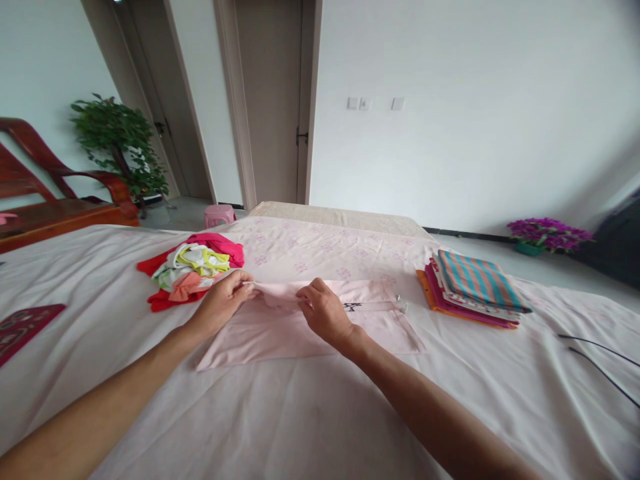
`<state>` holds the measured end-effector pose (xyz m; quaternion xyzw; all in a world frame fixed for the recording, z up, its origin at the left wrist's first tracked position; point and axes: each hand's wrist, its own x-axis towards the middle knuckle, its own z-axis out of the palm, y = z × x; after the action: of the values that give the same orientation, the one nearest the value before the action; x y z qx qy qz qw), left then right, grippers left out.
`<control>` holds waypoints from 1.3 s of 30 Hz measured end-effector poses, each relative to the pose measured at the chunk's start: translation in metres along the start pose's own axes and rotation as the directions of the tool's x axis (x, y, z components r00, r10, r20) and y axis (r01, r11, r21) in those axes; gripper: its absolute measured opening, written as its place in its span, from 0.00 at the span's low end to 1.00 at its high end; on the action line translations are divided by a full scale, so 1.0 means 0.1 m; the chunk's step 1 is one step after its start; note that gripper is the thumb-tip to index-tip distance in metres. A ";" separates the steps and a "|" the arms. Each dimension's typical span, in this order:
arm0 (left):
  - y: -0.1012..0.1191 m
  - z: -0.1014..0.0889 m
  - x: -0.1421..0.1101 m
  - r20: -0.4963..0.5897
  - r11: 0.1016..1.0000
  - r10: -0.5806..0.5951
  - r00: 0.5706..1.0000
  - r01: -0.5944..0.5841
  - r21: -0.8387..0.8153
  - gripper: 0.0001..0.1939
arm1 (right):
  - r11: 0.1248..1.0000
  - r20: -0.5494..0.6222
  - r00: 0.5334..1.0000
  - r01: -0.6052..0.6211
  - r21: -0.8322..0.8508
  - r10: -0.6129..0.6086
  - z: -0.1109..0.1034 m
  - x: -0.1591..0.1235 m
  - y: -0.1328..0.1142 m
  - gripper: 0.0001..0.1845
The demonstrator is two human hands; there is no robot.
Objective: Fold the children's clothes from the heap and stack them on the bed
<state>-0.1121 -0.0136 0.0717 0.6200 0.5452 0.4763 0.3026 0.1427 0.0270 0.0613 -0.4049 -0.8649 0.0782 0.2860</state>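
Observation:
A pale pink garment (280, 333) lies spread on the cloth-covered surface before me, with a small black print and a drawstring end at its right. My left hand (227, 297) pinches its far left corner. Closer to the middle, my right hand (323, 310) grips the upper layer, its fingers closed on the fabric. Between the two hands the far edge is lifted a little and bunched. Which kind of garment it is I cannot tell for certain.
Beyond my left hand sits a loose heap of clothes (200, 263). A folded stack (483, 283) with a striped cloth on top stands at right. Thin dark cords or glasses arms (600, 353) lie far right, a red printed item (30, 327) far left.

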 end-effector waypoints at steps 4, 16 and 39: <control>0.03 -0.04 -0.20 0.066 0.963 0.012 0.998 -0.030 0.269 0.13 | 0.979 0.039 0.990 0.138 -0.149 -0.133 0.08 -0.10 0.07 0.10; -0.05 -0.05 -0.49 0.247 0.717 0.002 0.969 -0.173 0.675 0.03 | 0.937 0.185 0.926 0.344 -0.051 -0.330 -0.06 -0.32 0.18 0.11; 0.01 0.85 -0.22 0.360 0.567 0.442 0.822 -0.567 0.597 0.14 | 0.921 0.088 0.996 0.009 -0.391 0.028 -0.82 -0.51 1.41 0.17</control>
<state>-0.0328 -0.0226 0.0364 0.8538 0.4518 0.2537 -0.0506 0.3067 0.0743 0.0555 -0.4540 -0.8734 -0.0758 0.1591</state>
